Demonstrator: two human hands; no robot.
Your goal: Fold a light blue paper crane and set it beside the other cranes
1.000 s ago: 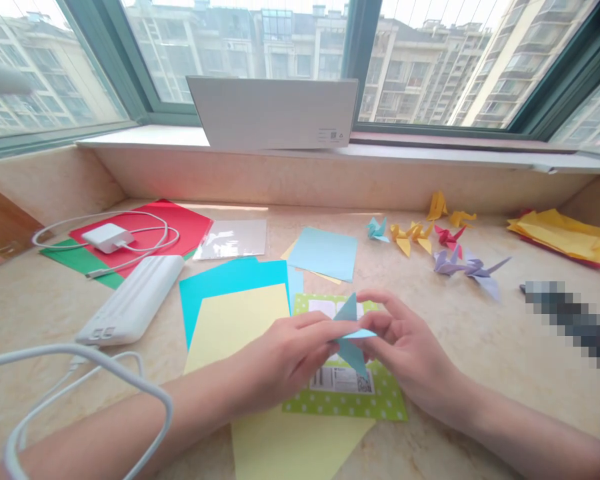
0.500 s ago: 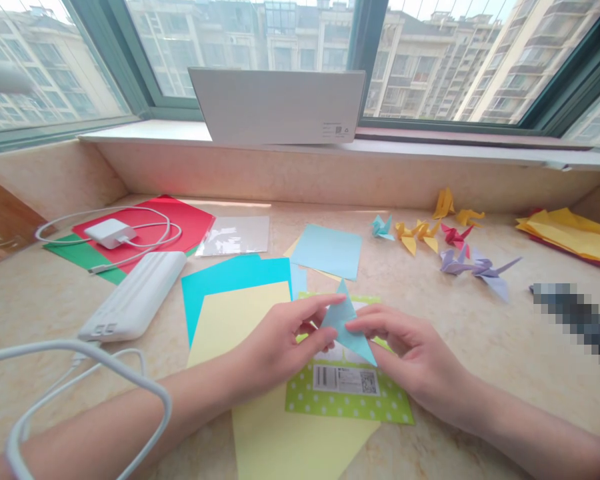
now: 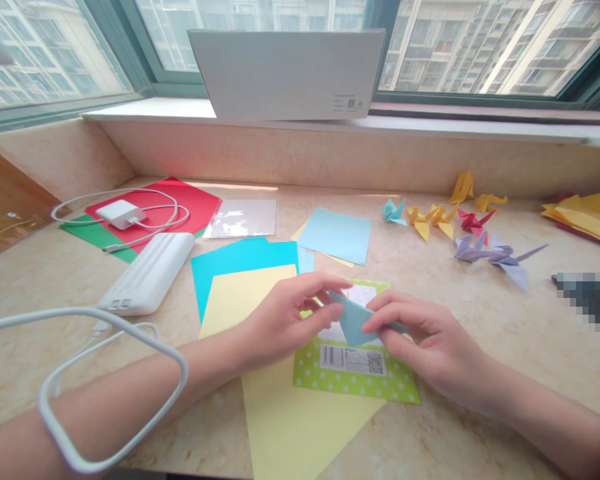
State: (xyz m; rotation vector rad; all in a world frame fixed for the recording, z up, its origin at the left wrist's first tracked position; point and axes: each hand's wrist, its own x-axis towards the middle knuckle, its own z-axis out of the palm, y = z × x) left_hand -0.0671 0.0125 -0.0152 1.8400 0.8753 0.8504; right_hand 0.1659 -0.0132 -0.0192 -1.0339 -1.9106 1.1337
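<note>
A small folded piece of light blue paper [image 3: 354,319] is held between both hands, low over a green dotted packet [image 3: 354,380] with a barcode label. My left hand [image 3: 285,320] pinches its left end with thumb and fingertips. My right hand [image 3: 423,340] grips its right side, fingers curled over the fold. Under the packet lie a pale yellow sheet [image 3: 290,427] and a cyan sheet [image 3: 230,267].
Several finished paper cranes [image 3: 460,230] in blue, yellow, red and lilac stand at the right. A light blue square [image 3: 336,235], a white power bank [image 3: 147,273], a charger on red paper [image 3: 125,213], yellow sheets [image 3: 587,217] and a white box [image 3: 290,73] on the sill surround the hands. A white cable [image 3: 105,380] loops over my left forearm.
The blue fold stood upright as a pointed shape between the fingers; now it lies flatter and lower between both hands. The view has tilted down a little.
</note>
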